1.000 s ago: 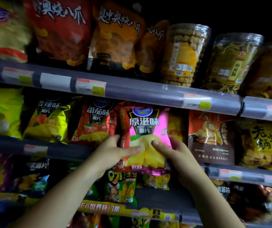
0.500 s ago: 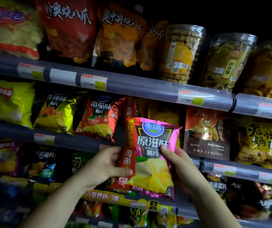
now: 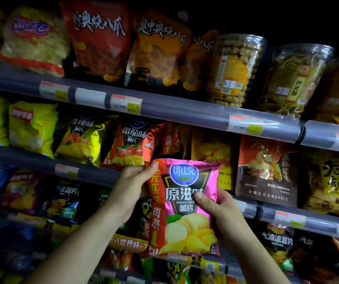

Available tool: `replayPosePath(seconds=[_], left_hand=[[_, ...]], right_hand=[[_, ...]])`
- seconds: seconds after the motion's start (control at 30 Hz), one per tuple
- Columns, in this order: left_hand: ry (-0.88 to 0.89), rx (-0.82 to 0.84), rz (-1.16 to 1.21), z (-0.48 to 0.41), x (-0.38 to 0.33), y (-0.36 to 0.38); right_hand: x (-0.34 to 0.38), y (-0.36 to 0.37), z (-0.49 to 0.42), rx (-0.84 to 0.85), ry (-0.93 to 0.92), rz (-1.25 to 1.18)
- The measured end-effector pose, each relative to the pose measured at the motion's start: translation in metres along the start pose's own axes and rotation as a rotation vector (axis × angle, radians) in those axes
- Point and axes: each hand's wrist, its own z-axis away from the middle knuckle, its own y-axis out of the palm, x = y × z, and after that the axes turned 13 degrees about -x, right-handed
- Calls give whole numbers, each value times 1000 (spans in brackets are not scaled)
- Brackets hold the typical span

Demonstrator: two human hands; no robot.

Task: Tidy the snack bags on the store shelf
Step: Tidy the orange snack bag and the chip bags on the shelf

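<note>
Both hands, left hand (image 3: 130, 189) and right hand (image 3: 218, 212), clamp a glossy, puffy pink chip bag (image 3: 187, 212) upright

glossy foil-like pink chip bag (image 3: 187, 210) — clear smooth plastic tubs (image 3: 234, 70), shiny plastic shelf rail (image 3: 176, 113)

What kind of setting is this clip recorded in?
Most likely a shop's snack aisle: tiered shelf rails carry price tags, and rows of packaged snacks face outward, like the tomato chip bag and clear biscuit tub.
</note>
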Motion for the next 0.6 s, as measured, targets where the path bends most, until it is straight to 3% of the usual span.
replayPosePath(seconds=[0.2, 0.43, 0.6], left_hand=[[60, -128, 18, -7, -6, -3], [-244, -127, 164, -23, -11, -9], [-227, -159, 143, -28, -3, -6]], right_hand=[[-1, 6, -5, 66, -8, 26], [-10, -3, -16, 115, 19, 12], [-17, -7, -18, 92, 57, 80]])
